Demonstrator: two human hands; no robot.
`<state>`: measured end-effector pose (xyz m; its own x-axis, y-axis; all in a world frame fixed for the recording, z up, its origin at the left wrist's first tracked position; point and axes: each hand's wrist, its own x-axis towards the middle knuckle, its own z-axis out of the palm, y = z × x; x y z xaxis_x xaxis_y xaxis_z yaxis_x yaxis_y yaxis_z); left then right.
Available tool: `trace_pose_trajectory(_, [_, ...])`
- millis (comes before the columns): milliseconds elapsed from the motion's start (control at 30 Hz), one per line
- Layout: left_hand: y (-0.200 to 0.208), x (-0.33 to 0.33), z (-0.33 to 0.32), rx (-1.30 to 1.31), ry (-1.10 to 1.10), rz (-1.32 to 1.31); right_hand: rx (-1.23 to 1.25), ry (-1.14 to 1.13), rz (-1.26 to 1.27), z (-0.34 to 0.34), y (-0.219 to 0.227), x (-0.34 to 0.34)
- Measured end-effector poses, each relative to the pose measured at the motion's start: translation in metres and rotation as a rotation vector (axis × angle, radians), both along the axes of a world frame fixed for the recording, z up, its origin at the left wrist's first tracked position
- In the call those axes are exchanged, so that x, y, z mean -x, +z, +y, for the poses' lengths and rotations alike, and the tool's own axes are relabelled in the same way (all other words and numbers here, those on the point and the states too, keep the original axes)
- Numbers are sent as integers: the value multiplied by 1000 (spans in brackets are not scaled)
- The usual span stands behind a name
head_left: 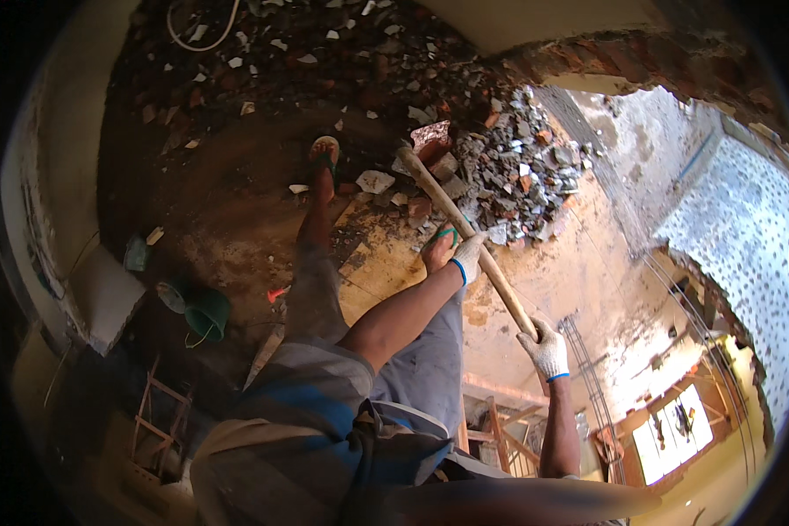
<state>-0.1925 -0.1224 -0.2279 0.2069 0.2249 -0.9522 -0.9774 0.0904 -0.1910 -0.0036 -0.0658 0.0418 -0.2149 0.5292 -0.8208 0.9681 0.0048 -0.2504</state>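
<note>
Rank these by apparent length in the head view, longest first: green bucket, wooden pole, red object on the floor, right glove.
1. Wooden pole
2. Green bucket and right glove: about alike, and the glove looks nearer the camera, so unranked
3. Red object

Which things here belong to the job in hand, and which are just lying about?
Part of the job, it seems:
left hand and right hand, both gloved
wooden pole, gripped by both
rubble heap, near the pole's far end

Apparently just lying about:
green bucket
small red object
steel-bar frame
</note>
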Motion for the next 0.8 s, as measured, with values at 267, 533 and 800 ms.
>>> trace_pose_trajectory(267, [14, 165, -1, -10, -47, 275, 106, 81, 23, -19, -85, 89])
trace_pose_trajectory(533, [21, 501, 90, 16, -154, 851, 180, -20, 452, 33, -248, 400])
trace_pose_trajectory(800, [-76, 624, 146, 279, -790, 1303, 259, -402, 674, 5, -313, 534])
